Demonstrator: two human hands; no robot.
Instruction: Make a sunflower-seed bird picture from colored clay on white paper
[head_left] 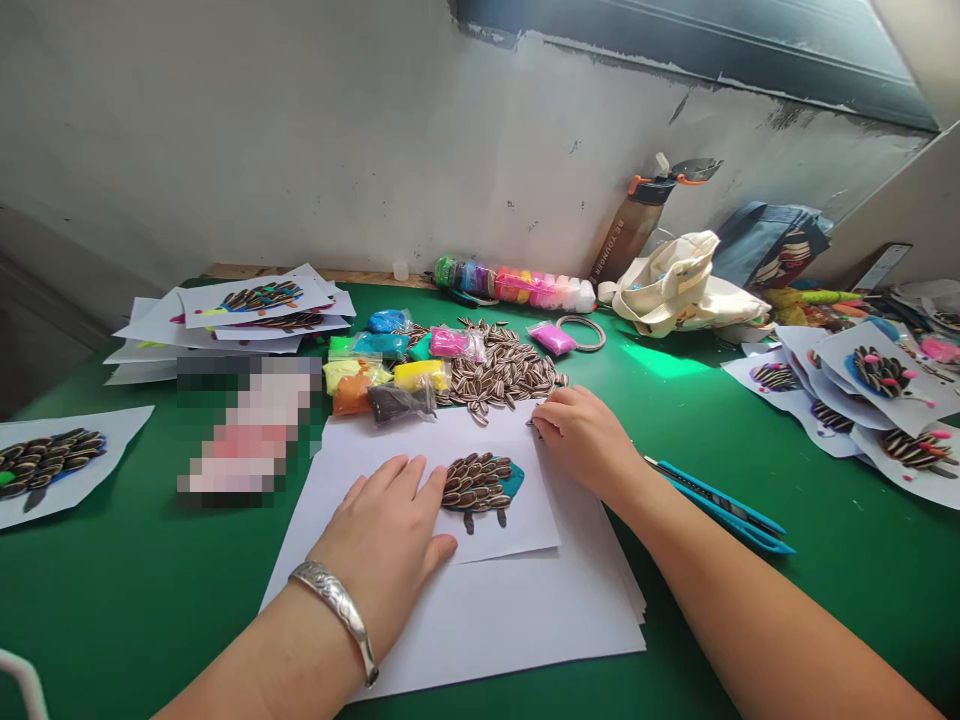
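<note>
My left hand (pixel 386 540) lies flat with fingers stretched out on a small white sheet (pixel 525 535), holding down its left side. On that sheet is a hedgehog-like figure (pixel 480 487) of blue-green clay with rows of striped sunflower seeds and two dark feet; my left fingers partly cover its edge. My right hand (pixel 577 430) is at the sheet's upper right corner, fingers pinched together. A small dark tip, which looks like a sunflower seed (pixel 533 424), shows at its fingertips. Just beyond lies a pile of sunflower seeds (pixel 506 365).
Clay packets (pixel 416 376) lie left of the seed pile. A blue utility knife (pixel 724 505) rests right of my right forearm. Finished seed pictures (pixel 255 300) are stacked at far left, with more pictures (pixel 885 370) at right. A bottle (pixel 634 225) and cloth bag (pixel 675 285) stand behind.
</note>
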